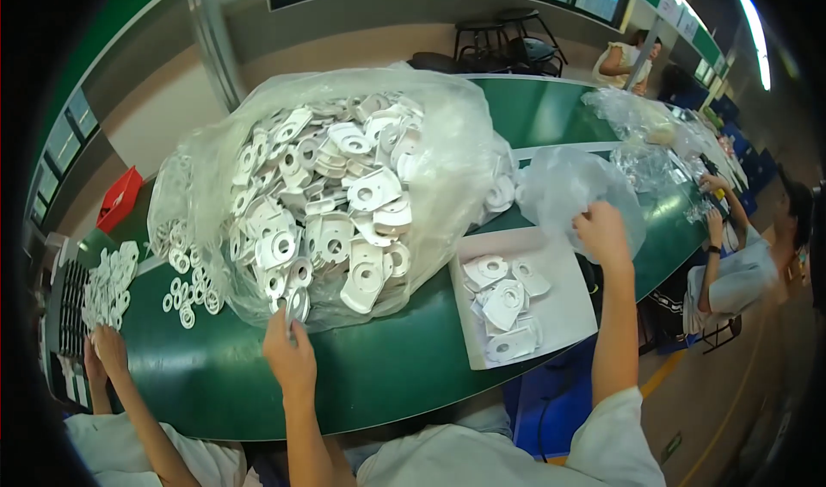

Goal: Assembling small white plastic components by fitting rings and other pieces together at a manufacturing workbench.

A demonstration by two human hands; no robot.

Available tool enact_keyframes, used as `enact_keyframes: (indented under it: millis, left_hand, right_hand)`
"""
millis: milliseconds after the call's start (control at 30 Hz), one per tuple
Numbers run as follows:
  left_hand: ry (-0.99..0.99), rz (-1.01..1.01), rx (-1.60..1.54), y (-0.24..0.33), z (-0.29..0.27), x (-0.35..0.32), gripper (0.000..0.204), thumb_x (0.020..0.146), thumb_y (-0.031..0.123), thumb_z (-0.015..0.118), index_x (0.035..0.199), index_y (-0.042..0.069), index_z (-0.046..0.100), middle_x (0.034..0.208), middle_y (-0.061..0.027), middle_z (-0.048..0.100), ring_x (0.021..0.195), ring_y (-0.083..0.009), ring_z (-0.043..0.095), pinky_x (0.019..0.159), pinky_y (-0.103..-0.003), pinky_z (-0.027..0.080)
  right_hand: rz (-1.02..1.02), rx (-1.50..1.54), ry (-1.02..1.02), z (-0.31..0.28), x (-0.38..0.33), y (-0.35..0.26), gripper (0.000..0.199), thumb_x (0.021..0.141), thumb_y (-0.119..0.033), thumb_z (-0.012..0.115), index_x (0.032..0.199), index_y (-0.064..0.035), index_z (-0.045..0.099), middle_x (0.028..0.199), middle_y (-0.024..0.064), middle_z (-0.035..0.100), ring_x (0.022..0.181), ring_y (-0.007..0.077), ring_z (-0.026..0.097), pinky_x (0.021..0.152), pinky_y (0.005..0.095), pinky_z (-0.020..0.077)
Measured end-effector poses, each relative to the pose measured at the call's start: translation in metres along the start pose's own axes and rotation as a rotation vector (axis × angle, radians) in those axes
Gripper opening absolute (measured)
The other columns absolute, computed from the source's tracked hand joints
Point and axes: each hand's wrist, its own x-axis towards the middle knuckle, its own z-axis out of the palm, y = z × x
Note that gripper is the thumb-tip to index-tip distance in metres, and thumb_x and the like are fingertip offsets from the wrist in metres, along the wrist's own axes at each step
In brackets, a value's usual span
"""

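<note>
A large clear plastic bag (447, 156) full of flat white plastic parts with round holes lies on the green table (387, 375). My left hand (288, 354) is at the bag's near edge, its fingers pinching one white part (297, 302). My right hand (601, 233) is raised to the right and grips the edge of a smaller crumpled clear bag (559, 181). Between my hands a white sheet (564, 302) carries several of the same white parts (503, 302).
Small white rings (189, 293) lie loose left of the big bag. A co-worker's hand (107, 349) at the far left rests by another pile of white parts (112, 280). A seated person (740, 272) works at the right. A red bin (119, 199) stands behind.
</note>
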Motion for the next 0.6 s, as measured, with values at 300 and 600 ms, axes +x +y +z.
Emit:
enact_keyframes:
  millis: [300, 600]
  left_hand:
    - [-0.144, -0.197, -0.505, 0.051, -0.008, -0.049, 0.017, 0.085, -0.001, 0.056, 0.102, -0.005, 0.059, 0.082, -0.0028, 0.058, 0.074, -0.0066, 0.052, 0.064, -0.022, 0.044]
    - [-0.296, -0.284, -0.787, 0.063, 0.003, -0.068, 0.021, 0.086, -0.003, 0.057, 0.107, -0.006, 0.059, 0.094, -0.0040, 0.060, 0.085, -0.0086, 0.055, 0.075, -0.021, 0.043]
  right_hand:
    - [-0.131, -0.361, -0.053, 0.106, 0.174, 0.129, 0.043, 0.086, -0.032, 0.049, 0.121, -0.0069, 0.055, 0.124, 0.0163, 0.056, 0.111, 0.0321, 0.056, 0.091, 0.0426, 0.0462]
    - [-0.583, -0.425, 0.241, 0.101, 0.121, 0.124, 0.044, 0.083, -0.031, 0.054, 0.122, -0.0092, 0.054, 0.126, 0.0154, 0.055, 0.118, 0.0300, 0.051, 0.101, 0.0365, 0.0397]
